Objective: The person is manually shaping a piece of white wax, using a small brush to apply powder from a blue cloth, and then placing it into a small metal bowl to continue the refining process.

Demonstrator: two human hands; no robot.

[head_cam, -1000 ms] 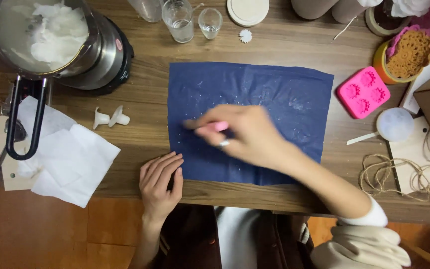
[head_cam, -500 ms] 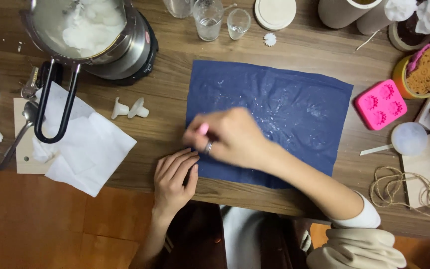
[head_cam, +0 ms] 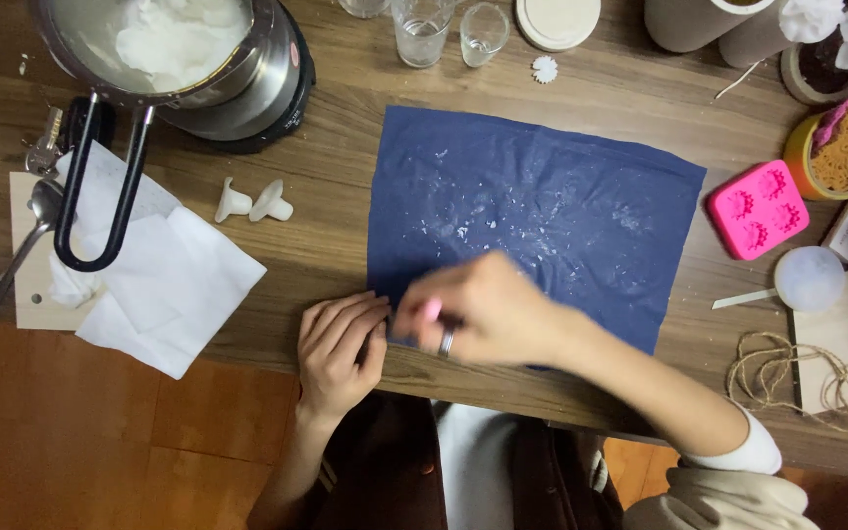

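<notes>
Wooden table [head_cam: 326, 245] carries our dark blue cloth [head_cam: 561, 206], flecked with white crumbs mostly left near its middle, while our left hand [head_cam: 338, 344] lies flat, pinning its near corner, and our right hand [head_cam: 483, 314] pinches a small pink tool [head_cam: 431, 310] at the near edge.

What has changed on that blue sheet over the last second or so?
The right hand, holding a small pink tool, has swept from the middle of the blue sheet down to its near edge, beside the left hand. White crumbs lie scattered mid-sheet. The left hand stayed flat at the sheet's near left corner; the pink mould and pot kept their places.
</notes>
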